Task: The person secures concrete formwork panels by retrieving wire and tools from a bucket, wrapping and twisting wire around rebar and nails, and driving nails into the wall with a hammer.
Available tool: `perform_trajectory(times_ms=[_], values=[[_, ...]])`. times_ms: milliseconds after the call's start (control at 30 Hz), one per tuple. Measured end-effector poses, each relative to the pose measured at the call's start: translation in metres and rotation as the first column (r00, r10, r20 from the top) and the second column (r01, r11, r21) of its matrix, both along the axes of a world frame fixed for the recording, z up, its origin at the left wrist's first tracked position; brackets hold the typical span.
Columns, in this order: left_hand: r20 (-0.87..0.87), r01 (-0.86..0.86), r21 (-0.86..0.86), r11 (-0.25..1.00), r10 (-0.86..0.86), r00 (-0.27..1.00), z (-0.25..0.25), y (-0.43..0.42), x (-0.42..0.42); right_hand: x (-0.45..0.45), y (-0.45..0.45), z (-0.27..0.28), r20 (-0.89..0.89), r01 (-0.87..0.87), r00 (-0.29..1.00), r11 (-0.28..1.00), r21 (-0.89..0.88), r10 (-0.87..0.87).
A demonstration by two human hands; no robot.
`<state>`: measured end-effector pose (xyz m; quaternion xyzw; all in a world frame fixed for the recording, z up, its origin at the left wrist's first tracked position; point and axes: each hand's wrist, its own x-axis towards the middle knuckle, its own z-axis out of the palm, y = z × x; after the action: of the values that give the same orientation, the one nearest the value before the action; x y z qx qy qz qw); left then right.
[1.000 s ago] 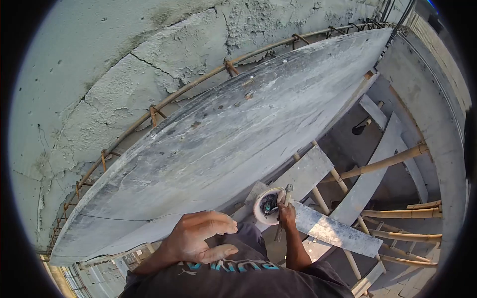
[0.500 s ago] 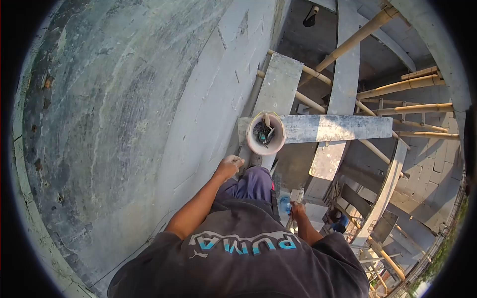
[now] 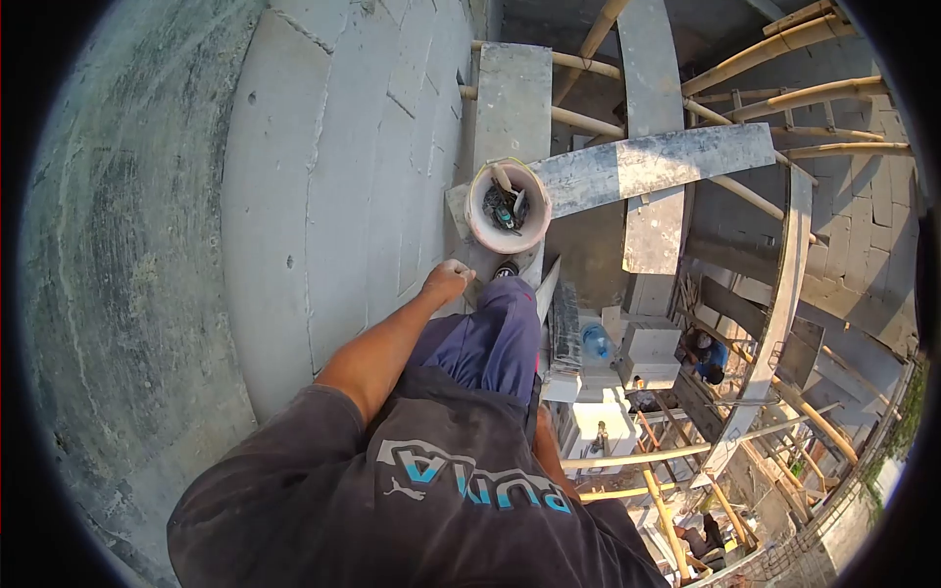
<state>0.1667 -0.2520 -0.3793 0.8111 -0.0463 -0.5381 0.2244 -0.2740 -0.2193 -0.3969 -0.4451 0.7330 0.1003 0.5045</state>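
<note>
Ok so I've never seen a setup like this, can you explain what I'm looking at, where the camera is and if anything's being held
There's no machine here, just a person working bare-handed. One camera, worn on the head, looks down past the dark T-shirt. The left hand is near the grey wall, with nothing visible in it. The right forearm shows beside the T-shirt, but its hand is unclear, so I can't tell what, if anything, it holds. A bucket with hand tools inside seems to stand where scaffold planks meet, with bamboo poles beyond.
</note>
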Motion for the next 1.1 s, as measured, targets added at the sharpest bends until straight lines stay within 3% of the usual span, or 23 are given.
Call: perform_trajectory(times_ms=[267,300,400,500,600,633,733,767,833,900,933,1033,1100], values=[[-0.007,0.165,0.117,0.979,-0.165,0.986,-0.029,-0.012,0.016,0.009,-0.008,-0.018,0.086,0.091,0.991,0.991,0.1,-0.1],[-0.003,0.187,0.114,0.976,-0.188,0.982,-0.03,-0.018,0.023,0.014,-0.015,-0.031,0.009,-0.07,0.998,0.997,0.044,0.069],[0.02,0.222,0.09,0.971,-0.224,0.974,-0.033,-0.039,0.048,0.101,-0.084,0.039,0.105,0.294,0.943,0.939,0.175,-0.315],[0.064,0.189,0.029,0.982,-0.191,0.98,-0.054,-0.063,0.08,0.124,-0.123,0.036,0.03,0.343,0.931,0.9,0.267,-0.364],[0.004,0.043,-0.077,0.996,-0.043,0.999,-0.045,-0.094,0.117,0.094,-0.127,-0.028,-0.06,-0.124,0.99,0.989,0.086,0.129],[-0.037,-0.024,-0.056,0.998,0.021,0.999,-0.041,-0.105,0.128,0.121,-0.154,0.001,-0.046,-0.061,0.997,0.988,0.142,0.069],[0.01,-0.04,-0.06,0.997,0.04,0.999,-0.052,-0.115,0.147,0.143,-0.187,0.006,0.051,-0.025,0.999,0.973,0.228,0.013],[0.013,-0.047,-0.06,0.997,0.048,0.999,-0.046,-0.122,0.148,0.169,-0.206,0.043,0.053,0.047,0.997,0.979,0.198,-0.059],[0.115,0.038,-0.079,0.996,-0.029,0.993,-0.075,-0.115,0.151,0.173,-0.207,0.035,0.094,0.171,0.977,0.964,0.202,-0.193],[0.102,0.095,0.087,0.992,-0.104,0.989,-0.061,-0.129,0.153,0.182,-0.211,0.04,0.14,0.237,0.95,0.938,0.253,-0.278],[0.177,0.139,0.097,0.986,-0.154,0.972,-0.053,-0.134,0.149,0.179,-0.209,0.036,0.155,0.239,0.946,0.937,0.256,-0.284],[0.12,0.118,0.093,0.989,-0.128,0.984,-0.064,-0.142,0.142,0.161,-0.195,0.022,0.152,0.154,0.968,0.953,0.26,-0.198],[0.102,0.125,0.088,0.988,-0.134,0.986,-0.061,-0.156,0.14,0.159,-0.186,0.021,0.068,0.222,0.966,0.933,0.284,-0.25]])
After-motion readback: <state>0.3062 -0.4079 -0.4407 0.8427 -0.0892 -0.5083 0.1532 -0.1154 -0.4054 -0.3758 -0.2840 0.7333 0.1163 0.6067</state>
